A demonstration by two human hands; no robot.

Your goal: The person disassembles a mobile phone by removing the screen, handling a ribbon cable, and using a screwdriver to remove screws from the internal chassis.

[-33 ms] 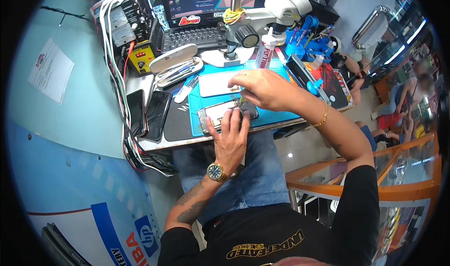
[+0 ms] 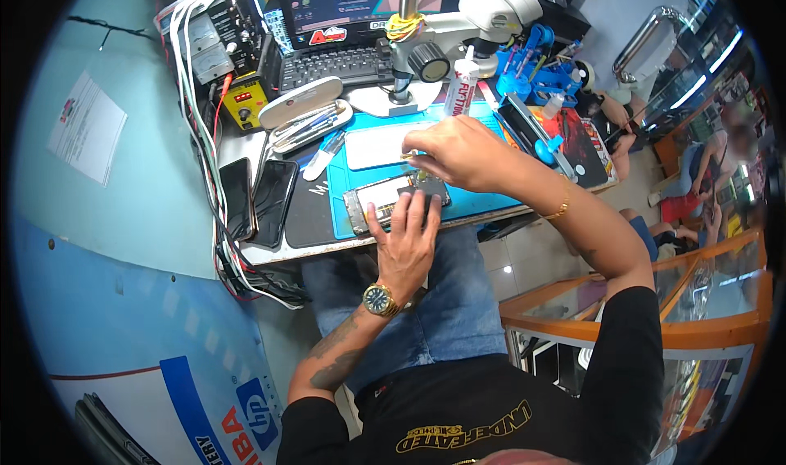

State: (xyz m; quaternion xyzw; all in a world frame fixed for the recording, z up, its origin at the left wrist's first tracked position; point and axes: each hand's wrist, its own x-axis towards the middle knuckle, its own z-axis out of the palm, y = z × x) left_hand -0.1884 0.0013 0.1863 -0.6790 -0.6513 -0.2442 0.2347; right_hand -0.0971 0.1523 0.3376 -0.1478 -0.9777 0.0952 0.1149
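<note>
- The opened phone [image 2: 381,193] lies on the blue mat [image 2: 483,206], close to my edge of the worktop [image 2: 270,255], innards facing up.
- Its long axis runs mostly left to right in front of me, slightly skewed, so the right end sits a little farther from me than the left.
- My left hand [image 2: 407,250] is the nearer one: it comes in from my side, fingers somewhat spread, fingertips resting on the phone's near long side, thumb toward its left end.
- My right hand [image 2: 463,152] reaches in from the right and hangs over the phone's far side, toward the right end. From those fingertips, the phone lies down and back toward me.
- That is the relation I judge matters most: right fingertips above the far edge, left fingertips along the near edge, the phone's width between them.
- My right thumb and forefinger are pinched on a small gold-coloured item [image 2: 411,155]; I cannot tell what it is, or whether it meets the phone.
- Just beyond the phone lies a white panel [image 2: 372,149], roughly parallel to it, its right part hidden behind my right hand.
</note>
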